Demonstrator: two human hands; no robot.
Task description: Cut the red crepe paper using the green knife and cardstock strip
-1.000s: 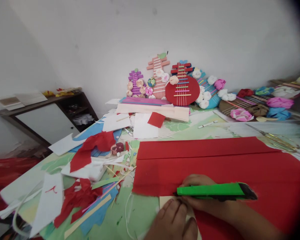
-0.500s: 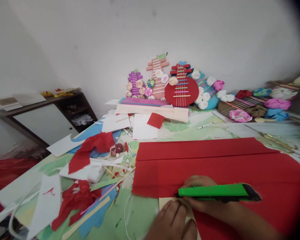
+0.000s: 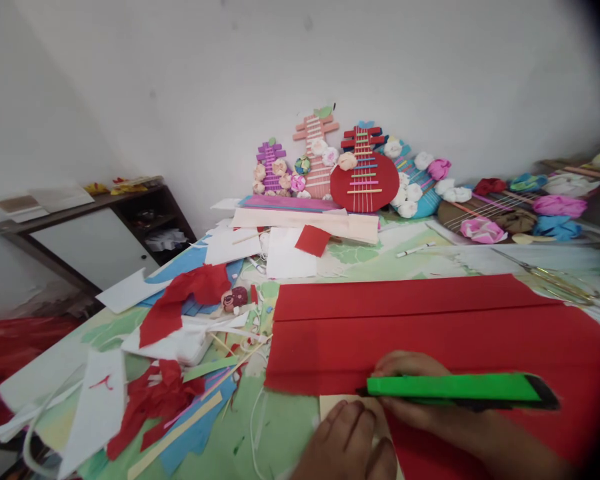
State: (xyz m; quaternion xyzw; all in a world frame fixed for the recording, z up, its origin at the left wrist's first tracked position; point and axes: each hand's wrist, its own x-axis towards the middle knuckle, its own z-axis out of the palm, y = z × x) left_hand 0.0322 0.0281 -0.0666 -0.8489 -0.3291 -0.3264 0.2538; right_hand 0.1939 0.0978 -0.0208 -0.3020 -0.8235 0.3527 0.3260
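A green utility knife with a black end lies in the closed fingers of my right hand. Its dark tip points left, at the top edge of a cream piece of paper. My left hand presses on this cream piece with its fingers laid flat, close below the knife's tip. The cream piece rests at the front edge of a large red sheet, which has fold lines across it. My right forearm lies over the red sheet. Whether the knife's tip touches the paper is hard to make out.
Red scraps, blue scraps and white pieces litter the left side. Scissors lie at the back right. Decorated lute shapes lean against the wall. A cabinet stands at left.
My right hand and the knife have shifted slightly right, along the edge of the cream piece. The left hand stays in nearly the same place.
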